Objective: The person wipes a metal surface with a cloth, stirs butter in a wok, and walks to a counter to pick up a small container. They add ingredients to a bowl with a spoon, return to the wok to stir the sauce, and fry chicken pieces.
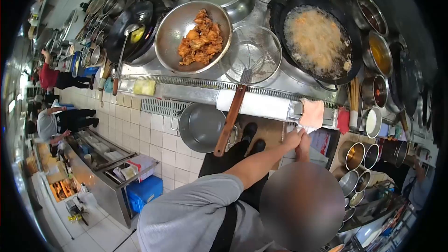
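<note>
Both hands are close together at the stove's front edge, below the pink cloth. My left hand is closed on a white cloth, and my right hand is closed beside it on the same cloth. The fingers are partly hidden. Beyond them, food fries in foaming oil in a black wok. A steel bowl of fried brown pieces stands to the left. Between bowl and wok lies a round wire strainer, its wooden handle pointing toward me.
Another wok holds a ladle at the left. Pots line the stove's back, and sauce bowls stand at right. A grey pot is on the floor. Two people are far left; another person is far right.
</note>
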A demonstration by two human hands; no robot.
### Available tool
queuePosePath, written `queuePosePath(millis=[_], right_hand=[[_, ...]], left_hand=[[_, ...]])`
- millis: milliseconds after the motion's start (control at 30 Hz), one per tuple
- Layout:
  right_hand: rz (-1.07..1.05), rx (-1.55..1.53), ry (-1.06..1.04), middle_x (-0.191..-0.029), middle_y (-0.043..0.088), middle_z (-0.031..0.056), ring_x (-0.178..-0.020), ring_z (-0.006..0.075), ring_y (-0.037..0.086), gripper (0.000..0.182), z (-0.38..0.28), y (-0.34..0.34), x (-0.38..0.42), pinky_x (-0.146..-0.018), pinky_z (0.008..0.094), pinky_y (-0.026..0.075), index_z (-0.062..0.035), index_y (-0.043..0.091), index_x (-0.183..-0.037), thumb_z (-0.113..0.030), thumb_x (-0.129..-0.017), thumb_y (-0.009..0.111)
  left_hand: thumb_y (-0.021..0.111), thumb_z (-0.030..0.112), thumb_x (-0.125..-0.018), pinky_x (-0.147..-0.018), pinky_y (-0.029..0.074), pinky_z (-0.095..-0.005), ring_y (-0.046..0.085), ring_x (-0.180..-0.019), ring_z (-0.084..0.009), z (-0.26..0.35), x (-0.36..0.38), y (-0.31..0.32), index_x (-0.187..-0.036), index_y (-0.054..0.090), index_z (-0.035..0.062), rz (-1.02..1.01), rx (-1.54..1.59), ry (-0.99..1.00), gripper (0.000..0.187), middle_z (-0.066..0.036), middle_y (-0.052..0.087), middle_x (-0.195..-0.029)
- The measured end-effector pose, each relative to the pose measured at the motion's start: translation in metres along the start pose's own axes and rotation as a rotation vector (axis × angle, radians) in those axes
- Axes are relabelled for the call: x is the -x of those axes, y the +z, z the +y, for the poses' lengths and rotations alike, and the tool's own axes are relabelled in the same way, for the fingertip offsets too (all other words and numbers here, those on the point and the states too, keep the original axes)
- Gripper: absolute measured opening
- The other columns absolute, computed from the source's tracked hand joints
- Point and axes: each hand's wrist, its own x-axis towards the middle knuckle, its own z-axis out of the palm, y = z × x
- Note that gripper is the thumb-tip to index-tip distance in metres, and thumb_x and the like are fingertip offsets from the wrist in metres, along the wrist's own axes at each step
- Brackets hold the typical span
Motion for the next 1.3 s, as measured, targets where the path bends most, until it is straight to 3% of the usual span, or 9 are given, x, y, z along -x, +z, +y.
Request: queuePosePath(millis=[233, 400, 600, 767, 833, 900, 933, 1100, 1300], right_hand=[[-0.147, 0.393, 0.014, -0.08, 0.065, 0.0091, -0.055, 0.016, 0.06, 0.014, -0.051, 0.013, 0.037, -0.044, 0.0311, 0.044, 0.0009, 0.059, -0.104, -0.008, -0.1, 0.05], [0.043, 0.842, -0.065, -0.078, 0.063, 0.0116, -0.05, 0.0184, 0.058, 0.023, -0.043, 0.002, 0.042, -0.036, 0.035, 0.04, 0.0055, 0.058, -0.102, -0.017, -0.102, 0.055], [-0.076, 1.201, -0.443, -0.093, 0.068, 0.0275, -0.063, 0.0347, 0.068, 0.029, 0.031, -0.086, -0.058, -0.041, 0.0398, 0.047, 0.0104, 0.062, -0.11, -0.016, -0.098, 0.062], [-0.19, 1.236, -0.129, -0.082, 0.066, 0.0148, -0.054, 0.0222, 0.064, 0.03, -0.073, 0.012, 0.069, -0.041, 0.0352, 0.049, 0.0074, 0.063, -0.121, -0.011, -0.098, 0.058], [-0.217, 1.05, -0.185, -0.078, 0.064, 0.0098, -0.053, 0.0164, 0.062, 0.031, -0.115, 0.08, 0.132, -0.041, 0.0331, 0.048, 0.0057, 0.063, -0.124, -0.011, -0.099, 0.058], [-0.283, 0.966, -0.406, -0.075, 0.061, 0.0052, -0.056, 0.0112, 0.057, 0.032, -0.14, 0.164, 0.195, -0.048, 0.0281, 0.046, -0.0001, 0.064, -0.13, -0.011, -0.101, 0.058], [-0.311, 0.996, -0.522, -0.075, 0.061, 0.0048, -0.06, 0.0097, 0.056, 0.032, -0.134, 0.192, 0.201, -0.053, 0.0278, 0.047, -0.0011, 0.065, -0.131, -0.011, -0.101, 0.058], [-0.62, 1.048, -0.605, -0.088, 0.067, 0.0063, -0.07, 0.0121, 0.061, 0.032, -0.067, 0.363, 0.283, -0.066, 0.0293, 0.053, -0.0012, 0.065, -0.131, -0.013, -0.102, 0.061], [-0.969, 1.142, -0.785, -0.113, 0.072, 0.0218, -0.099, 0.0368, 0.07, 0.027, 0.024, 0.545, 0.385, -0.088, 0.0415, 0.055, 0.0011, 0.069, -0.122, -0.012, -0.099, 0.063]], left_hand=[[0.06, 0.014, -0.092, -0.084, 0.054, -0.0584, 0.066, -0.099, -0.0517, 0.055, 0.05, -0.058, -0.125, 0.053, -0.0048, -0.076, 0.102, -0.011, 0.039, -0.035, 0.068, -0.102], [0.066, 0.01, -0.088, -0.075, 0.056, -0.0544, 0.07, -0.093, -0.0431, -0.044, 0.089, -0.066, -0.13, 0.052, -0.0022, -0.325, 0.52, -0.1, 0.046, -0.03, 0.069, -0.104], [0.067, 0.003, -0.095, -0.067, 0.064, -0.0361, 0.075, -0.081, -0.0267, -0.137, 0.201, -0.245, -0.132, 0.05, -0.0028, 0.141, 0.756, -0.427, 0.041, -0.019, 0.07, -0.108], [0.047, 0.018, -0.105, -0.065, 0.061, -0.0361, 0.071, -0.07, -0.0247, -0.21, 0.302, -0.463, -0.125, 0.054, 0.0004, 0.758, 0.908, -0.535, 0.028, -0.019, 0.074, -0.094], [0.045, 0.025, -0.109, -0.077, 0.06, -0.0356, 0.072, -0.09, -0.0258, -0.206, 0.326, -0.551, -0.115, 0.06, 0.0026, 1.115, 1.201, -0.234, 0.028, -0.022, 0.073, -0.112], [0.052, 0.038, -0.108, -0.085, 0.058, -0.0368, 0.07, -0.099, -0.027, -0.198, 0.332, -0.658, -0.111, 0.059, 0.0037, 1.052, 1.212, 0.02, 0.035, -0.016, 0.072, -0.115], [0.055, 0.046, -0.106, -0.094, 0.053, -0.0394, 0.066, -0.112, -0.0268, -0.178, 0.328, -0.71, -0.145, 0.043, -0.0004, 1.023, 1.186, 0.091, 0.062, -0.019, 0.067, -0.125], [0.066, 0.057, -0.097, -0.102, 0.049, -0.0446, 0.06, -0.116, -0.0238, -0.086, 0.243, -0.907, -0.134, 0.057, 0.004, 0.972, 0.778, 0.025, 0.065, -0.01, 0.06, -0.133], [0.066, 0.02, -0.1, -0.046, 0.039, -0.0228, 0.053, -0.061, -0.0078, -0.024, 0.152, -0.978, -0.109, 0.056, 0.0035, 0.203, 0.59, 0.103, 0.021, -0.008, 0.063, -0.088]])
